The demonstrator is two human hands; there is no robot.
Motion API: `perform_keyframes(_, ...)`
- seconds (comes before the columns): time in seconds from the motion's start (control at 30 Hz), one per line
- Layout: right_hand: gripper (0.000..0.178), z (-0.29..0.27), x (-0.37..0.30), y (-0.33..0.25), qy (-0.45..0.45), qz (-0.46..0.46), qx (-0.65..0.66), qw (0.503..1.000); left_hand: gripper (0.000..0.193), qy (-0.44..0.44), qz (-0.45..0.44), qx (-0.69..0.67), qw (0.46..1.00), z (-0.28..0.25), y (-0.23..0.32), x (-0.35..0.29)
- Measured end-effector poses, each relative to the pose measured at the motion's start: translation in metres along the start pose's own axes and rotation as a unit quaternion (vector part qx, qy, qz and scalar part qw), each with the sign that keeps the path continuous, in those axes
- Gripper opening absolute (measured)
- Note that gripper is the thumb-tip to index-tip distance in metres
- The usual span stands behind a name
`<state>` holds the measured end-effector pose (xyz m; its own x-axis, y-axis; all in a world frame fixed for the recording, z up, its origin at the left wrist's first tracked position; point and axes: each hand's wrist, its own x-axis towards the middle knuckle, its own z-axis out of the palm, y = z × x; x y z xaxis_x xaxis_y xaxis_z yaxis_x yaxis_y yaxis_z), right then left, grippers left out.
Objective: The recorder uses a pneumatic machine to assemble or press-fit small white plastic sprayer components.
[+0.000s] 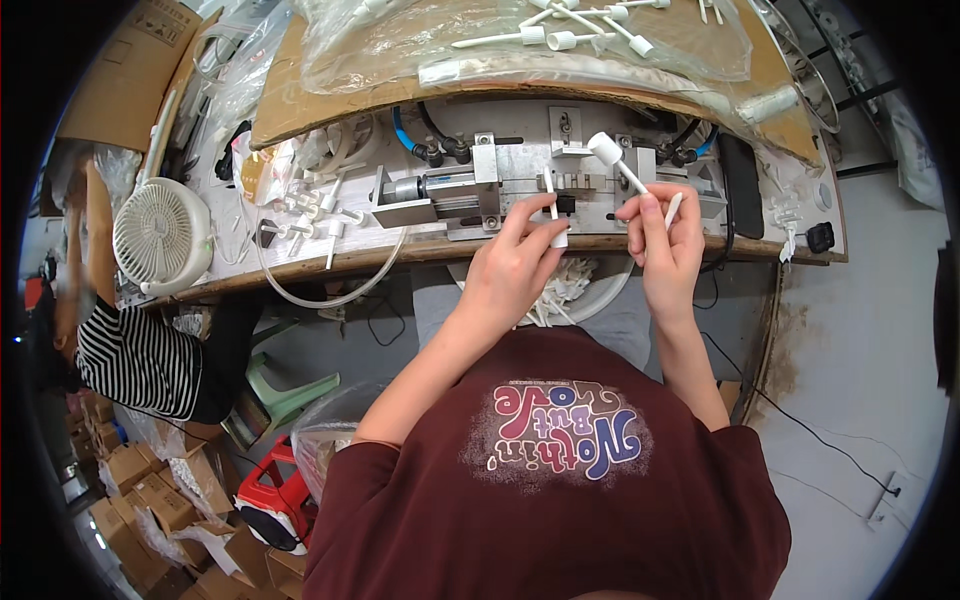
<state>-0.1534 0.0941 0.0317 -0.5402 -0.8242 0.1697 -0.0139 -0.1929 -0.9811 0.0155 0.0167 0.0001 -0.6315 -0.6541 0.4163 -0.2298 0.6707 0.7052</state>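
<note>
My left hand [512,262] pinches a thin white plastic stick [553,200] upright at the front of a metal clamping fixture [575,184]. The stick's wider end points down by the fingertips. My right hand [668,240] grips a white plastic rod with a round cap [606,150], raised over the fixture's right half. A second narrow white tip [673,208] sticks out between the right fingers; whether it belongs to the same rod I cannot tell. Below both hands, a white basin [606,290] on my lap holds a heap of small white pieces [568,285].
Several capped rods [560,38] lie on plastic film over a cardboard sheet [285,110] behind the fixture. More white parts [310,225] and a white fan [163,235] stand left. A clear hose [330,300] loops over the bench edge. Another person in a striped shirt [140,355] sits far left.
</note>
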Motion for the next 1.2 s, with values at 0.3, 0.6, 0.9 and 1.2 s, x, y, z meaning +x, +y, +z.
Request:
perform_keyframes(0.3, 0.009, -0.006, -0.010, -0.004, 0.001, -0.029, -0.045, 0.999, 0.030, -0.032, 0.108, 0.234, 0.966, 0.002, -0.003, 0.014)
perform_keyframes(0.6, 0.012, -0.017, -0.006, -0.019, 0.025, -0.008, -0.029, 0.999, 0.027, -0.029, 0.082, 0.209, 0.974, 0.005, -0.002, 0.022)
perform_keyframes(0.9, 0.012, -0.025, -0.002, -0.026, 0.033, 0.079, 0.078, 0.993, 0.027, -0.023, 0.079, 0.198, 0.977, 0.007, -0.003, 0.021)
perform_keyframes(1.2, 0.018, -0.028, -0.005, -0.023, 0.007, 0.090, 0.133, 0.987, 0.028, -0.025, 0.078, 0.201, 0.976, 0.005, -0.001, 0.022)
